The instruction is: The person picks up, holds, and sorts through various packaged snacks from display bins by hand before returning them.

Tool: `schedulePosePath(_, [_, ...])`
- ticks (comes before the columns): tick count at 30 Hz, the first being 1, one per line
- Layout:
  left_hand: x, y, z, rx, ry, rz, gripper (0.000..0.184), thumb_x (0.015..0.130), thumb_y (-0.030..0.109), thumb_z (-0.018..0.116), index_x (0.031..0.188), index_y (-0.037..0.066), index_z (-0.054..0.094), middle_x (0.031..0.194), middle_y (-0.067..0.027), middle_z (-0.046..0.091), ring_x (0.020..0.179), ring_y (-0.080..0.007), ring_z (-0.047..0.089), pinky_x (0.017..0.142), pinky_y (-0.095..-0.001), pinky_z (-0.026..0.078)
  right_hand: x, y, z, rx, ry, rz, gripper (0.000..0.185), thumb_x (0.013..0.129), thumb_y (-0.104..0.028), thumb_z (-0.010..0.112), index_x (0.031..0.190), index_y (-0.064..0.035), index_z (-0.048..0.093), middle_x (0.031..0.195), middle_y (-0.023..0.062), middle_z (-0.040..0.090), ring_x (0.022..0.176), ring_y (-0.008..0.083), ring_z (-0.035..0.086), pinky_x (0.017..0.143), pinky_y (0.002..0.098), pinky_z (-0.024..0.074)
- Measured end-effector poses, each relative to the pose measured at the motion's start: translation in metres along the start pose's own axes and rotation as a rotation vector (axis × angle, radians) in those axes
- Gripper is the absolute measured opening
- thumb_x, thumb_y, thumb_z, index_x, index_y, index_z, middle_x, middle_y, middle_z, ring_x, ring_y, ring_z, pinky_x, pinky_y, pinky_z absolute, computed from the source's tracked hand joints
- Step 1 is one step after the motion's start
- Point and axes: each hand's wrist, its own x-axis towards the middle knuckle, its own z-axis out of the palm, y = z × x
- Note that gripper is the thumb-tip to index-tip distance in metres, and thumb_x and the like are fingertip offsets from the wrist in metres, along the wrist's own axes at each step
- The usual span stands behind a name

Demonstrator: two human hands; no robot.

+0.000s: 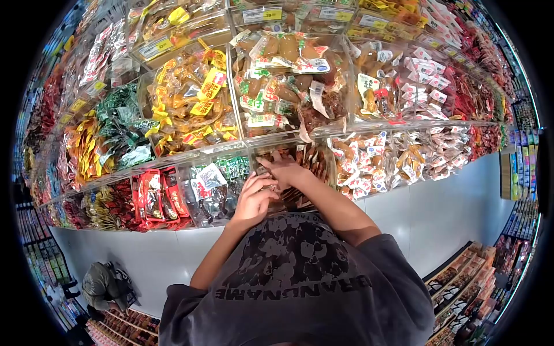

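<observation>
Both of my hands are at a clear bin of brown packets (pixel 311 164) in the lower row of the display. My right hand (pixel 283 171) reaches into this bin, its fingers bent down among the packets; whether it grips one cannot be made out. My left hand (pixel 255 199) is just left of it, at the bin's front left side, with its fingers slightly curled and apart and nothing visible in them. Left of my left hand is a bin of dark packets with green and white labels (pixel 210 179). White-and-brown packets (pixel 360 161) fill the bin on the right.
Upper bins hold yellow packets (pixel 196 92) and brown packets with white labels (pixel 277 86). Red packets (pixel 158 196) lie at the lower left. A crouching person (pixel 103 285) is at the bottom left. Shelves (pixel 461 277) stand at the lower right.
</observation>
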Motion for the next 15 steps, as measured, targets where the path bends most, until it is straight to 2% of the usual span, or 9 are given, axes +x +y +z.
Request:
schedulePosePath(4, [0.002,-0.002,0.002,-0.063,-0.015,0.017,0.027,0.076,-0.012,0.058,0.088,0.007,0.072,0.117,-0.0096,0.068,0.122,-0.0336,0.059,0.116,-0.0528,0.036,0.016,0.008,0.005,-0.050,-0.090,-0.055,0.120,0.061,-0.032,0.094,0.161,-0.0266,0.029,0.151,0.0274,0.042,0.134,0.0421,0.051,0.113,0.0488,0.0399])
schedulePosePath(6, [0.002,-0.001,0.003,-0.045,-0.033,0.023,0.027,0.076,-0.012,0.057,0.089,0.007,0.072,0.117,-0.0098,0.068,0.121,-0.0330,0.060,0.115,-0.0527,0.036,0.015,0.007,-0.001,-0.038,-0.138,-0.043,0.111,0.064,-0.034,0.093,0.159,-0.0247,0.036,0.150,0.0235,0.046,0.135,0.0395,0.051,0.114,0.0477,0.0392])
schedulePosePath(8, [0.000,-0.002,0.005,-0.027,-0.050,0.034,0.028,0.076,-0.012,0.057,0.089,0.007,0.072,0.118,-0.0099,0.068,0.120,-0.0324,0.060,0.115,-0.0527,0.036,0.005,0.002,-0.005,-0.031,-0.106,-0.028,0.108,0.065,-0.033,0.091,0.158,-0.0244,0.037,0.147,0.0221,0.050,0.134,0.0381,0.052,0.112,0.0485,0.0410])
schedulePosePath(10, [-0.002,-0.005,0.006,-0.042,-0.070,0.007,0.031,0.079,-0.012,0.054,0.094,0.008,0.072,0.121,-0.0091,0.067,0.122,-0.0311,0.061,0.119,-0.0534,0.031,-0.011,-0.003,-0.001,-0.030,-0.069,-0.009,0.104,0.067,-0.032,0.090,0.157,-0.0241,0.039,0.145,0.0207,0.054,0.134,0.0367,0.052,0.110,0.0493,0.0427])
schedulePosePath(12, [0.000,0.000,0.003,-0.040,-0.051,-0.006,0.030,0.080,-0.011,0.054,0.098,0.006,0.071,0.122,-0.0111,0.066,0.120,-0.0331,0.061,0.119,-0.0513,0.032,-0.040,-0.008,0.001,-0.219,0.514,-0.098,0.089,0.074,-0.029,0.086,0.153,-0.0212,0.044,0.141,0.0200,0.057,0.135,0.0352,0.051,0.110,0.0456,0.0427])
schedulePosePath(14, [0.000,0.004,0.003,-0.052,-0.011,-0.038,0.032,0.080,-0.012,0.054,0.101,0.007,0.070,0.124,-0.0110,0.065,0.120,-0.0324,0.061,0.112,-0.0502,0.040,-0.082,-0.001,-0.043,0.093,0.355,-0.113,0.066,0.080,-0.024,0.082,0.141,-0.0157,0.057,0.129,0.0182,0.066,0.120,0.0334,0.063,0.102,0.0405,0.0498])
schedulePosePath(15, [0.001,0.004,0.004,-0.053,-0.006,-0.040,0.032,0.080,-0.012,0.054,0.101,0.007,0.070,0.124,-0.0110,0.065,0.120,-0.0324,0.061,0.112,-0.0502,0.040,-0.114,0.002,-0.075,0.323,0.290,-0.074,0.054,0.081,-0.024,0.081,0.130,-0.0122,0.063,0.117,0.0165,0.070,0.108,0.0329,0.067,0.094,0.0402,0.0526])
